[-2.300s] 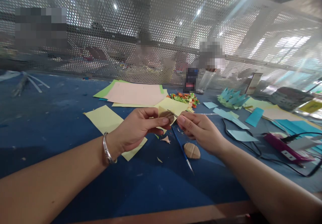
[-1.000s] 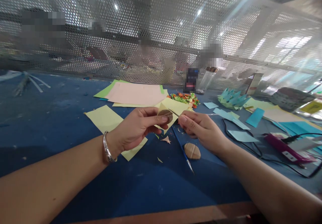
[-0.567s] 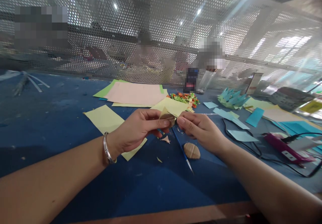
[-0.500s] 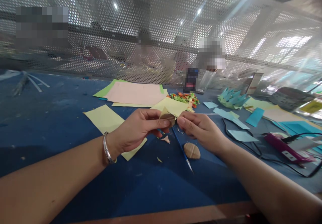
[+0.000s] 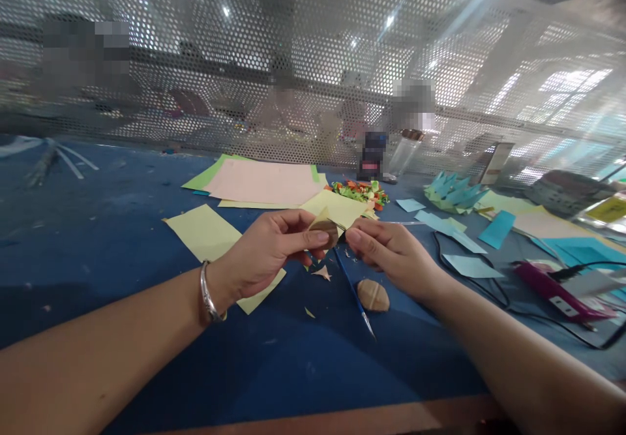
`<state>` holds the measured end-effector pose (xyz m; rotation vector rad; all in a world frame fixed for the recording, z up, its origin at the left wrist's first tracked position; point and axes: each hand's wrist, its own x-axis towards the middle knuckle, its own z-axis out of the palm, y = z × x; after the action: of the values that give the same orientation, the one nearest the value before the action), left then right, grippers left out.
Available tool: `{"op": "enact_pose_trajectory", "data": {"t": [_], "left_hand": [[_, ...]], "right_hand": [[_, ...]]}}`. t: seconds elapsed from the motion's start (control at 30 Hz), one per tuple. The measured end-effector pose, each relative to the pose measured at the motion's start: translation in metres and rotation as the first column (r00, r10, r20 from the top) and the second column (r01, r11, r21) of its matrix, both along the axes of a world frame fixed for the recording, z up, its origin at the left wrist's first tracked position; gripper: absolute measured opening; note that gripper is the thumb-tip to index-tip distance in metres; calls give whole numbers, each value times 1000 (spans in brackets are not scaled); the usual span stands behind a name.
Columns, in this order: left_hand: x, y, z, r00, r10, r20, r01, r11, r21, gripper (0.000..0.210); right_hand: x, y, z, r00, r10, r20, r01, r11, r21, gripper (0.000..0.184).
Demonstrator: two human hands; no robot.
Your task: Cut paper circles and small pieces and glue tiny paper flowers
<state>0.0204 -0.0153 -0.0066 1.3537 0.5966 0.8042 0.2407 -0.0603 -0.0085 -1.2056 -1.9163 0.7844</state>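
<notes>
My left hand (image 5: 274,249), with a silver bangle at its wrist, is closed on a small piece of yellow paper (image 5: 320,218) and a brown rounded piece (image 5: 331,231) with a striped look, pinched by thumb and fingers. Close against its right side is my right hand (image 5: 374,242), fingers curled round a thin tool whose narrow dark tip (image 5: 341,226) meets the paper's edge. The tool's kind is mostly hidden in my fist. Below the hands lie a blue paintbrush (image 5: 353,288), a brown striped stone (image 5: 373,295) and small paper scraps (image 5: 323,272).
Yellow sheets (image 5: 203,229) and a pale pink sheet (image 5: 264,182) lie to the left and behind. Orange and green paper cuttings (image 5: 362,192) are heaped further back. A blue folded-paper form (image 5: 452,194), blue paper pieces and a purple power strip (image 5: 560,291) with cables occupy the right. Perforated metal (image 5: 220,63) borders the back.
Both hands stay almost in place. The brown piece and yellow paper in my left hand have turned slightly, showing a little more of the brown piece.
</notes>
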Motion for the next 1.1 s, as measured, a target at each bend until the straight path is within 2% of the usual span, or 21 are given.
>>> {"op": "enact_pose_trajectory", "data": {"t": [0.33, 0.5, 0.83, 1.1], "left_hand": [[2, -1, 7, 998, 44, -46, -46, 998, -42, 12], [0, 1, 7, 995, 78, -60, -80, 996, -28, 12], [-1, 3, 7, 1000, 24, 7, -23, 993, -118, 10], [-2, 5, 7, 999, 45, -20, -46, 998, -31, 8]], "right_hand": [[3, 1, 2, 1000, -2, 1, 2, 1000, -25, 44], [2, 2, 3, 998, -18, 57, 19, 1000, -10, 46], [1, 4, 6, 993, -1, 115, 3, 1000, -17, 47], [2, 7, 4, 987, 3, 162, -4, 1000, 10, 47]]}}
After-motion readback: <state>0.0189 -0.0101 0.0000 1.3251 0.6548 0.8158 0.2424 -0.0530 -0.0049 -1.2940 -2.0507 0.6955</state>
